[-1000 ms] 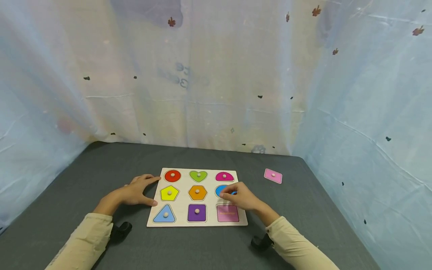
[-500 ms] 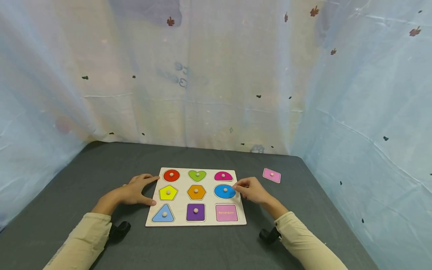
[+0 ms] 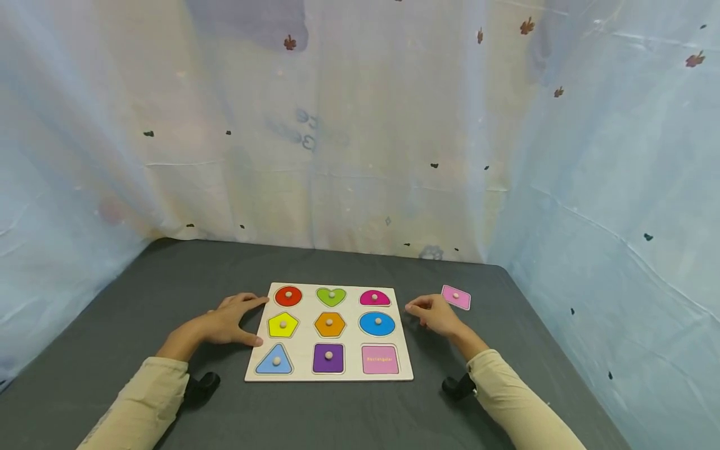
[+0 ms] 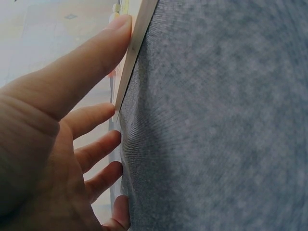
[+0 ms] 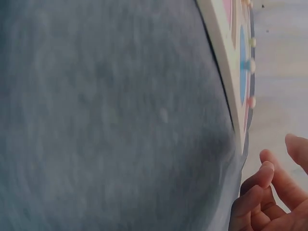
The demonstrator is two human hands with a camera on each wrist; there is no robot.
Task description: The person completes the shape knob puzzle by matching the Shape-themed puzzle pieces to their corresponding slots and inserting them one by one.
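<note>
A wooden peg puzzle board (image 3: 352, 328) lies flat on the grey table, with knobbed shapes seated in it. Its bottom-right recess (image 3: 380, 367) shows pink with lettering and holds no piece. My left hand (image 3: 225, 322) rests against the board's left side, fingers spread. In the left wrist view the thumb (image 4: 103, 48) touches the board's edge (image 4: 129, 62) and the index fingertip meets its corner. My right hand (image 3: 439, 315) hovers right of the board, holding nothing, fingers loosely bent. Just beyond it lies a pink rectangle piece (image 3: 462, 301) with a knob, its lower left close to the hand.
Seated shapes include a blue oval (image 3: 368, 324), a purple square (image 3: 320, 367) and an orange hexagon (image 3: 322, 324). The grey cloth-covered table (image 3: 315, 415) runs back to a pale hanging curtain (image 3: 360, 187), which also encloses both sides.
My right hand has let go of the blue oval, which now sits in its recess, and has moved right, off the board towards the pink rectangle piece. The left hand has stayed put.
</note>
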